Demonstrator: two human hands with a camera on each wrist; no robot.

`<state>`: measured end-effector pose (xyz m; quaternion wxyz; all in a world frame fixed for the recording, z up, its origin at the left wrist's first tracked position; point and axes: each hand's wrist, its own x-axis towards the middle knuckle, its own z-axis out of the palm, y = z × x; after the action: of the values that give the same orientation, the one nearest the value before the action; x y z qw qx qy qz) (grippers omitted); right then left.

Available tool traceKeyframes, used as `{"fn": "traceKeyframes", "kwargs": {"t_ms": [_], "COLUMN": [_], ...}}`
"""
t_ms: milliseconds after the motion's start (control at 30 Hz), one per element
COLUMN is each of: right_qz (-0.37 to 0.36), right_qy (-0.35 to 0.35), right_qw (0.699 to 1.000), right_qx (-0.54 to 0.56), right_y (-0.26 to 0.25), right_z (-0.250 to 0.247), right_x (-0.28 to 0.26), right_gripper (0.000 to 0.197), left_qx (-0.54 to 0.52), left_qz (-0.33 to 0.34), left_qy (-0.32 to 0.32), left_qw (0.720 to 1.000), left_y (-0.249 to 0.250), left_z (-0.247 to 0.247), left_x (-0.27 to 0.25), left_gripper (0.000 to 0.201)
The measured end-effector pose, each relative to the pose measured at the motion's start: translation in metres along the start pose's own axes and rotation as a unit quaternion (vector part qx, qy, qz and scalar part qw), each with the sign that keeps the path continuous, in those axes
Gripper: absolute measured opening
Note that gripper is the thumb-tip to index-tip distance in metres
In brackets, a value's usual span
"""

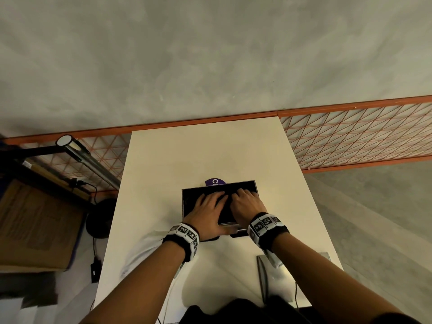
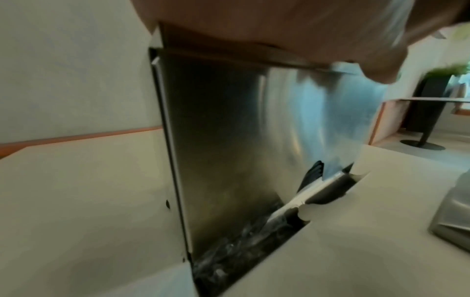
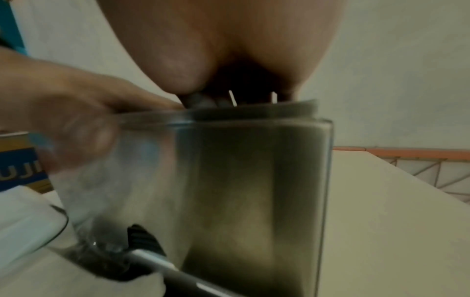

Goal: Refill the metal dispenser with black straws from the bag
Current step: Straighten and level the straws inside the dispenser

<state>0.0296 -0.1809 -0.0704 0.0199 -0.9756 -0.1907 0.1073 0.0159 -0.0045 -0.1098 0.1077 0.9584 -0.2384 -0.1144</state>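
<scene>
The metal dispenser (image 1: 183,208) stands open-topped in the middle of the white table (image 1: 210,148), filled with black straws (image 1: 194,199). My left hand (image 1: 208,206) lies on the straws with fingers spread and fairly straight. Beside it, my right hand (image 1: 244,201) rests bent fingertips on the straws near the back right corner. The left wrist view has the dispenser's steel wall (image 2: 229,140) under my left hand (image 2: 279,30). My right hand (image 3: 229,50) covers the rim of the dispenser (image 3: 254,180) in the right wrist view. A clear plastic bag (image 1: 140,251) lies flat at the left.
A metal lid (image 1: 278,281) lies on the table near my right forearm. A purple label (image 1: 215,181) shows behind the dispenser. A desk lamp (image 1: 88,160) and a cardboard box (image 1: 35,225) sit left of the table. An orange wire grid (image 1: 350,136) runs behind.
</scene>
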Motion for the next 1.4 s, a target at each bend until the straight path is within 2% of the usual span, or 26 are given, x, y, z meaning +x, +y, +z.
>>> {"fn": "traceKeyframes", "kwargs": {"t_ms": [100, 167, 267, 400, 500, 600, 767, 867, 1033, 1200, 1300, 1400], "right_qz": [0.012, 0.012, -0.013, 0.005, -0.007, -0.005, 0.004, -0.018, -0.016, 0.018, 0.011, -0.001], "right_qy": [0.051, 0.052, -0.013, 0.001, 0.002, 0.011, 0.057, 0.019, -0.02, -0.039, -0.016, -0.001], "right_qw": [0.998, 0.998, 1.0, 1.0, 1.0, 1.0, 0.998, 1.0, 0.999, 0.998, 0.999, 1.0], "right_qx": [0.024, 0.014, -0.011, 0.004, -0.018, -0.017, 0.023, 0.006, 0.021, 0.044, 0.042, 0.022], "right_y": [-0.009, -0.014, -0.017, -0.015, -0.015, -0.017, -0.017, -0.018, -0.025, -0.025, -0.023, -0.022], "right_z": [-0.007, 0.001, 0.018, 0.019, 0.022, 0.022, 0.016, 0.006, -0.007, 0.008, 0.013, 0.015], "right_x": [0.005, 0.005, 0.002, 0.0, -0.007, -0.014, -0.013, -0.008, 0.008, 0.004, 0.001, -0.004], "right_gripper": [0.018, 0.017, 0.039, 0.055, 0.051, 0.045, 0.024, 0.021, 0.029, 0.03, 0.033, 0.034], "left_qx": [0.024, 0.031, 0.039, 0.04, 0.043, 0.043, 0.041, 0.027, 0.017, 0.038, 0.033, 0.022], "left_qz": [-0.015, -0.029, -0.046, -0.054, -0.058, -0.053, -0.037, -0.041, -0.055, -0.035, -0.03, -0.057], "left_qy": [-0.014, -0.019, -0.017, -0.012, -0.009, 0.009, 0.035, 0.031, 0.011, 0.063, 0.092, 0.054], "left_qw": [0.999, 0.999, 0.998, 0.998, 0.997, 0.998, 0.998, 0.998, 0.998, 0.997, 0.995, 0.997], "left_y": [0.005, 0.006, 0.008, 0.008, 0.009, 0.011, 0.017, 0.019, 0.02, 0.02, 0.019, 0.02], "left_z": [0.005, 0.007, 0.009, 0.008, 0.004, 0.004, 0.0, -0.003, -0.005, -0.002, 0.001, 0.003], "left_x": [-0.003, -0.004, -0.006, -0.006, -0.006, -0.01, -0.017, -0.016, -0.015, -0.019, -0.02, -0.019], "left_gripper": [0.118, 0.117, 0.118, 0.123, 0.123, 0.114, 0.086, 0.08, 0.085, 0.084, 0.098, 0.118]}}
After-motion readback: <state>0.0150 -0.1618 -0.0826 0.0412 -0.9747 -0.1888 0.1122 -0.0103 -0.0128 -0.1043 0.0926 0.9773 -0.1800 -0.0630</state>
